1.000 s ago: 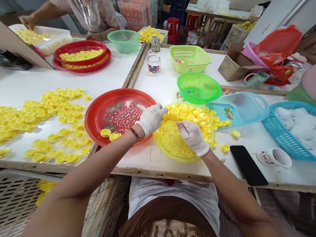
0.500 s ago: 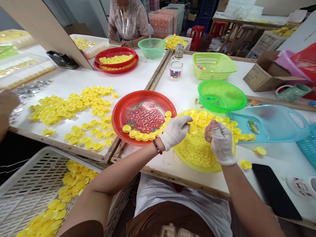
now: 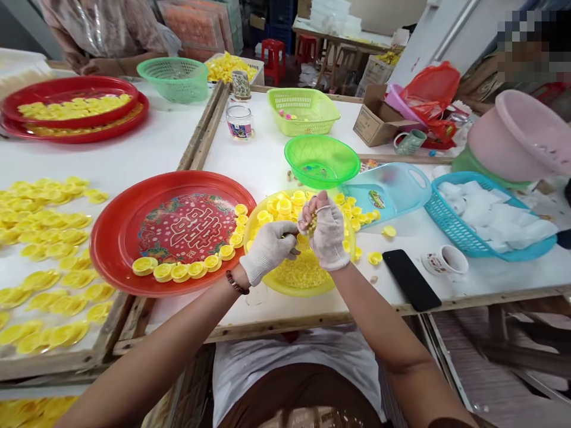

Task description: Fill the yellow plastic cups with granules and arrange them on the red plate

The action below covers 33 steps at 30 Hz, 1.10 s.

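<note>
My left hand (image 3: 270,249), in a white glove with bare fingertips, is closed in a pinch above a yellow bowl (image 3: 303,292); what its fingertips hold is hidden. Close beside it, my right hand (image 3: 329,235), gloved the same way, curls around small yellowish pellets (image 3: 312,224) that show in its palm. More yellow pellets (image 3: 301,270) fill the front of the bowl, and small yellow plastic cups (image 3: 284,206) are heaped at its back. On the left stands a red round tray (image 3: 111,238) with a curved row of yellow cups (image 3: 180,273) along its near and right edge.
Behind the bowl are a green bowl (image 3: 321,142) and a light blue tray (image 3: 392,187). A phone (image 3: 411,279), a mug (image 3: 446,261) and a blue basket (image 3: 473,246) lie to the right. Loose yellow cups (image 3: 40,229) cover the left table; a person (image 3: 107,30) sits across.
The view has turned right, so the tables and trays appear farther left. My right hand has turned so the pellets in its palm show; both hands stay close together over the bowl.
</note>
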Each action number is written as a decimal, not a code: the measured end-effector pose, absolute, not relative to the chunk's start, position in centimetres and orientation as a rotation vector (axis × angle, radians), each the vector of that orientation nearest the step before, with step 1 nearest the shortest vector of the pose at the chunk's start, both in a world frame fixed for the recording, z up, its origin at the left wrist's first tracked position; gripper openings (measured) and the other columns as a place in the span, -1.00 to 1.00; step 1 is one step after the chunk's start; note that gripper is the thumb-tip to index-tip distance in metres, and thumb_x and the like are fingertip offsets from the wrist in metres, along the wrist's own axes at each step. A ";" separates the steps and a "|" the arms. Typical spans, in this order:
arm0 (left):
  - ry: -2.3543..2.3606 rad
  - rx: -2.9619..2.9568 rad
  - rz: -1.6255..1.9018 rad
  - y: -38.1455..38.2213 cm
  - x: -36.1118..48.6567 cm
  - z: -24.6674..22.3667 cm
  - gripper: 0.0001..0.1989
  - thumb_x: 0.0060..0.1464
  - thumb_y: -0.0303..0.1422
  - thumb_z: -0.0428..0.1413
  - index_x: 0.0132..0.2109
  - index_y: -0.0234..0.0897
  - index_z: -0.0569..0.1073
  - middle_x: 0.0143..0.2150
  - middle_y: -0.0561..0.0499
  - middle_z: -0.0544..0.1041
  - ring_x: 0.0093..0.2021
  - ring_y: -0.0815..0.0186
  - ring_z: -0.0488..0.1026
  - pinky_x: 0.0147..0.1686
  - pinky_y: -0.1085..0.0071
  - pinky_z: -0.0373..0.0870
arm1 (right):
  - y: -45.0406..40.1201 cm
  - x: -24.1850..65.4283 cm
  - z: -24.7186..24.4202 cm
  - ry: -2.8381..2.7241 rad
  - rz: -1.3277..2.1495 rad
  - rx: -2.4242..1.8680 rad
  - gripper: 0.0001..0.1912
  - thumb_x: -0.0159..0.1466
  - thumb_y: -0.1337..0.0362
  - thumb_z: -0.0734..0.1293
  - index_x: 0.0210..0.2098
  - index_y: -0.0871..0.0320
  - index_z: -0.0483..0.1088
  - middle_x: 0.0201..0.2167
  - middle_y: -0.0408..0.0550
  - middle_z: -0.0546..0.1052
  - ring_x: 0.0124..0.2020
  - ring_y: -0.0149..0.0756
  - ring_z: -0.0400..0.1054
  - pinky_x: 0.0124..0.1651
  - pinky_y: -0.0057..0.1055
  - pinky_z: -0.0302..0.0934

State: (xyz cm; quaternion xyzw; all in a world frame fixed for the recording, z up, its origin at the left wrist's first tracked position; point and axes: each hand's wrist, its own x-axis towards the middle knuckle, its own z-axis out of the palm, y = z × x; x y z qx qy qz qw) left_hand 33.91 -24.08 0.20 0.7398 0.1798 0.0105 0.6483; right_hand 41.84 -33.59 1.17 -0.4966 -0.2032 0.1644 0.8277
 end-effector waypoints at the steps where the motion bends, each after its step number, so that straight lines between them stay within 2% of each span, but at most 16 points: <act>1: 0.402 1.686 0.034 -24.1 33.9 0.2 -0.82 -0.09 -0.51 -0.01 -0.33 -0.29 0.45 -0.48 0.07 0.48 -0.47 0.31 0.59 -0.52 0.53 0.52 | -33.6 41.9 1.1 -0.421 0.353 -1.070 -0.45 0.28 -0.26 0.22 -0.48 0.08 0.14 -0.59 -0.26 0.18 -0.65 -0.50 0.09 -0.64 -0.50 0.01; 4: 0.378 1.681 0.060 -24.2 33.8 0.2 -0.80 -0.11 -0.47 0.01 -0.30 -0.31 0.47 -0.42 0.04 0.49 -0.48 0.33 0.56 -0.50 0.50 0.54 | -33.7 42.1 1.2 -0.387 0.370 -1.089 -0.44 0.28 -0.28 0.21 -0.47 0.07 0.11 -0.61 -0.28 0.15 -0.66 -0.52 0.04 -0.64 -0.50 -0.03; 10: 0.298 1.435 -0.001 -23.9 33.3 0.4 -0.77 0.03 -0.30 0.13 -0.20 -0.34 0.55 -0.24 -0.02 0.54 -0.28 0.31 0.53 -0.22 0.30 0.63 | -33.8 42.4 1.8 -0.375 0.356 -1.065 -0.45 0.29 -0.29 0.18 -0.46 0.06 0.08 -0.62 -0.30 0.12 -0.69 -0.52 -0.03 -0.65 -0.49 -0.10; 13: 0.286 1.400 0.002 -23.6 33.0 0.3 -0.70 0.02 -0.21 0.24 -0.16 -0.34 0.57 -0.19 -0.03 0.56 -0.24 0.30 0.52 -0.15 0.29 0.61 | -34.0 42.4 1.8 -0.389 0.355 -1.033 -0.47 0.29 -0.26 0.20 -0.46 0.06 0.09 -0.62 -0.30 0.14 -0.69 -0.52 -0.04 -0.64 -0.49 -0.10; 16: 0.357 1.393 0.078 -23.2 32.7 0.4 -0.67 -0.06 -0.21 0.32 -0.18 -0.35 0.58 -0.22 0.00 0.55 -0.29 0.34 0.52 -0.14 0.30 0.61 | -34.5 42.5 1.4 -0.424 0.325 -1.103 -0.51 0.30 -0.20 0.25 -0.45 0.07 0.12 -0.60 -0.30 0.18 -0.67 -0.52 -0.01 -0.62 -0.49 -0.09; 20: 0.421 1.411 0.134 -22.7 32.4 0.4 -0.70 -0.10 -0.22 0.35 -0.31 -0.36 0.56 -0.31 0.03 0.52 -0.33 0.36 0.50 -0.16 0.32 0.61 | -35.4 42.4 0.6 -0.567 0.258 -1.389 -0.56 0.31 -0.11 0.29 -0.47 0.10 0.22 -0.59 -0.26 0.21 -0.58 -0.48 0.06 -0.54 -0.47 -0.02; 25: 0.449 1.383 0.120 -22.7 32.7 0.4 -0.61 -0.13 -0.15 0.35 -0.26 -0.39 0.56 -0.32 -0.02 0.54 -0.36 0.34 0.52 -0.20 0.30 0.61 | -35.9 41.9 0.5 -0.839 0.131 -1.610 -0.60 0.36 0.01 0.26 -0.49 0.13 0.28 -0.56 -0.23 0.26 -0.48 -0.45 0.12 -0.39 -0.45 0.06; 28: 0.445 1.394 0.122 -22.9 32.8 0.5 -0.62 -0.12 -0.14 0.34 -0.29 -0.39 0.54 -0.34 -0.01 0.53 -0.37 0.34 0.51 -0.20 0.30 0.60 | -35.9 42.0 0.5 -0.848 0.121 -1.648 -0.61 0.36 0.02 0.26 -0.50 0.13 0.29 -0.55 -0.22 0.26 -0.47 -0.43 0.12 -0.38 -0.44 0.06; 33: 0.447 1.457 0.139 -22.4 32.0 1.6 -0.74 -0.06 -0.24 0.28 -0.29 -0.36 0.52 -0.36 0.03 0.50 -0.38 0.38 0.49 -0.25 0.39 0.57 | -36.2 42.5 0.2 -0.705 0.179 -1.605 -0.62 0.37 -0.02 0.24 -0.44 0.11 0.29 -0.56 -0.23 0.23 -0.53 -0.44 0.06 -0.43 -0.44 0.03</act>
